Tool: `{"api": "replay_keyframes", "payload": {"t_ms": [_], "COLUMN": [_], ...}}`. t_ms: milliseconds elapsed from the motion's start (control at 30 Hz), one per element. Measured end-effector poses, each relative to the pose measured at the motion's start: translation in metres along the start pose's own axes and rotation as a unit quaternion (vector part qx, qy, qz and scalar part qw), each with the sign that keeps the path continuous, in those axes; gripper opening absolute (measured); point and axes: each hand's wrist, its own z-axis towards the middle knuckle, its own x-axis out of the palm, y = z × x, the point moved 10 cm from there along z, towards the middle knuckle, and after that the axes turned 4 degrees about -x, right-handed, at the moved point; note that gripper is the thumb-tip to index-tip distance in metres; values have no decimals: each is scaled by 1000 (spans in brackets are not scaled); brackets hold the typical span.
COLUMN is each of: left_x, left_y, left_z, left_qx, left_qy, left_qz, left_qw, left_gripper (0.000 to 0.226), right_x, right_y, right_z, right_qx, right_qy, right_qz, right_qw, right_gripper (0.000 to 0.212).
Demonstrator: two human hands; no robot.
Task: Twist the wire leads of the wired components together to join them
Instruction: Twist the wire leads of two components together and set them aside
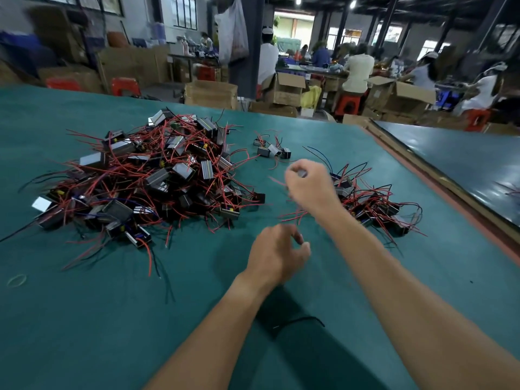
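Nearest, the left grip (278, 254) is curled at the near ends of red leads (294, 216); through blur, a pinch cannot be told. The leads run away, up to the right grip (306, 184), closed on a small component (302, 173). Piles (157, 175) are seen beyond on the green surface (112, 319).

Two hands (277, 254) (306, 187), two component heaps (146, 178) (374, 204), four loose components (271, 150)
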Motion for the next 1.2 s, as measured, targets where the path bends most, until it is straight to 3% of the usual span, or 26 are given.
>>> {"api": "replay_keyframes", "payload": {"t_ms": [100, 167, 333, 433, 500, 733, 867, 967, 1033, 1067, 1133, 1200], "left_x": [-21, -43, -82, -78, -78, -87, -71, -30, -1, 6, 11, 6], "left_y": [4, 14, 49, 71, 82, 89, 60, 28, 11, 8, 11, 20], "left_z": [1, 1, 0, 9, 15, 17, 23, 25, 14, 10, 9, 16], "left_qx": [-14, -42, -127, -177, -195, -195, -139, -83, -65, -62, -79, -106], "left_qy": [-93, -172, -290, -248, -229, -268, -220, -10, 140, 175, 168, 102], "left_qz": [9, -10, -81, -32, -13, -87, -175, -290, -316, -311, -285, -254], "left_qw": [996, 984, 945, 952, 954, 940, 949, 954, 936, 932, 940, 956], "left_gripper": [20, 25, 17, 64, 75, 30, 17, 17, 24, 28, 32, 38], "right_x": [-83, -99, -42, -22, -14, -21, -27, -32, -36, -37, -41, -41], "right_y": [-49, -75, -93, -83, -82, -77, -70, -75, -78, -79, -80, -80], "right_z": [-31, -57, -61, -58, -59, -62, -61, -58, -56, -55, -55, -55], "right_qx": [21, 19, -6, -51, -72, -95, -129, -118, -114, -113, -108, -104], "right_qy": [-215, -258, -26, 35, 60, 60, 47, 31, 22, 18, 15, 21], "right_qz": [10, 25, 40, -11, -29, -65, -111, -130, -141, -145, -141, -131], "right_qw": [976, 966, 999, 998, 995, 992, 984, 984, 983, 983, 984, 986], "right_gripper": [7, 11, 36, 47, 47, 40, 41, 43, 43, 43, 42, 40]}}
